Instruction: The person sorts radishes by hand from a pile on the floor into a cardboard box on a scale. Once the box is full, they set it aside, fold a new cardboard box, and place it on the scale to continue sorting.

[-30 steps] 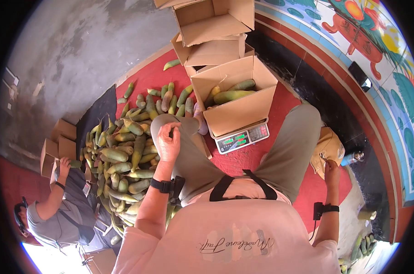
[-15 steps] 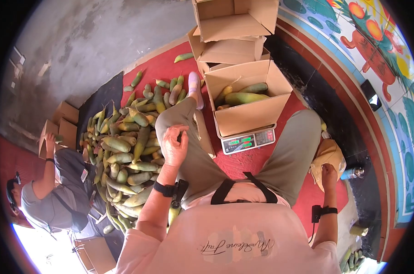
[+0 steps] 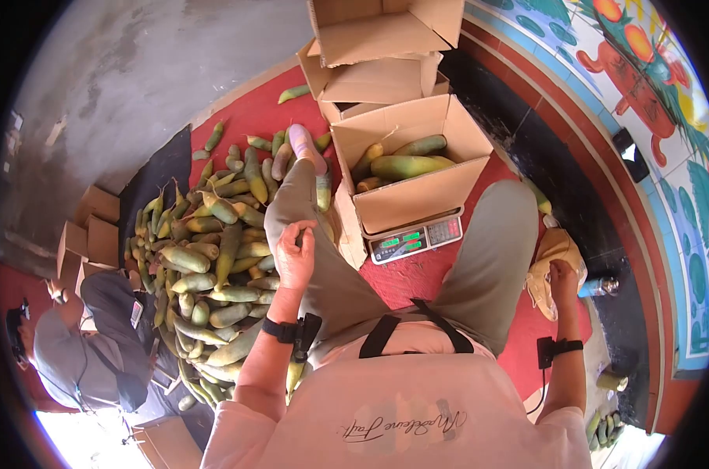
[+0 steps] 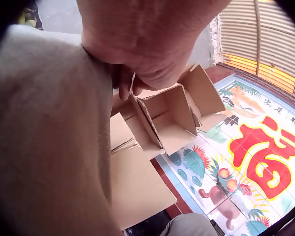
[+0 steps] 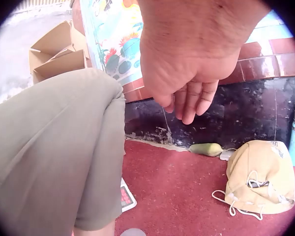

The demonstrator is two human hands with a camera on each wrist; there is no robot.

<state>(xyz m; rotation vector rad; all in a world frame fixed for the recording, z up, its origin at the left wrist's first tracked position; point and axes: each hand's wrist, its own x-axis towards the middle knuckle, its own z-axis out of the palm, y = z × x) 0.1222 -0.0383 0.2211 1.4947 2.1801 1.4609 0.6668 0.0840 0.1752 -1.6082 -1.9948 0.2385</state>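
Over the left knee, the left hand [image 3: 294, 254] has its fingers loosely bent with no object seen in them; in the left wrist view that hand [image 4: 147, 44] hangs beside the trouser leg. The right hand [image 3: 562, 283] hangs by the tan drawstring bag [image 3: 554, 248], and in the right wrist view its relaxed fingers [image 5: 189, 101] hold nothing, apart from the bag [image 5: 260, 172]. Between the knees, a cardboard box [image 3: 417, 195] with several long green vegetables [image 3: 409, 166] stands on a digital scale [image 3: 417, 241].
A large heap of green vegetables [image 3: 213, 273] lies on the red carpet left of the legs. Open cartons [image 3: 385, 35] are stacked beyond the scale. A blue bottle [image 3: 598, 287] lies right of the bag. Another person [image 3: 88, 352] sits at the far left beside more cartons.
The left foot has stretched forward and left, out beside the box. My right hand has drawn slightly away from the bag. The other person's raised arm has come down from the cartons.
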